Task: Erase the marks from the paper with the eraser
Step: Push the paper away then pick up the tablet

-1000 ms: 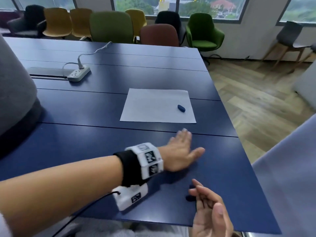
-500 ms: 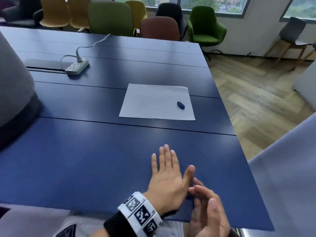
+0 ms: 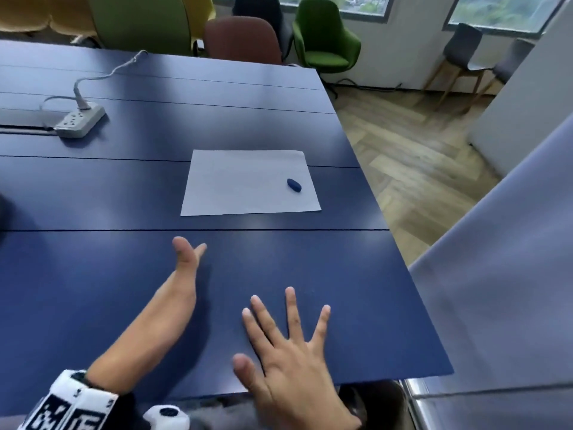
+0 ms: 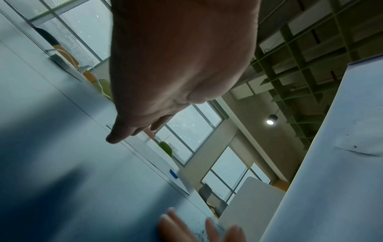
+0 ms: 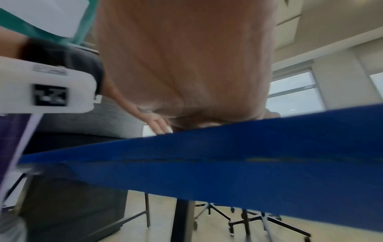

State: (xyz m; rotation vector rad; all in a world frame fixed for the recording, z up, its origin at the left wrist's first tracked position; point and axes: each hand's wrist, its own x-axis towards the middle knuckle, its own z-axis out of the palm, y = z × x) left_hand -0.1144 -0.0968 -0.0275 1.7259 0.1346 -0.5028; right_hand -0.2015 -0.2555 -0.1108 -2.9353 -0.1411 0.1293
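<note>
Blue eraser (image 3: 294,185) on paper (image 3: 245,184) — beyond both hands, untouched.

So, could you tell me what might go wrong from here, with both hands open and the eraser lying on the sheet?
1. The paper lies loose on the table; rubbing without a hand pressing it may slide or crease it.
2. The eraser is small and dark blue, near the sheet's right edge, so a reaching right hand could nudge it off the sheet.
3. No marks show in the head view, so the left hand could press over them.
</note>
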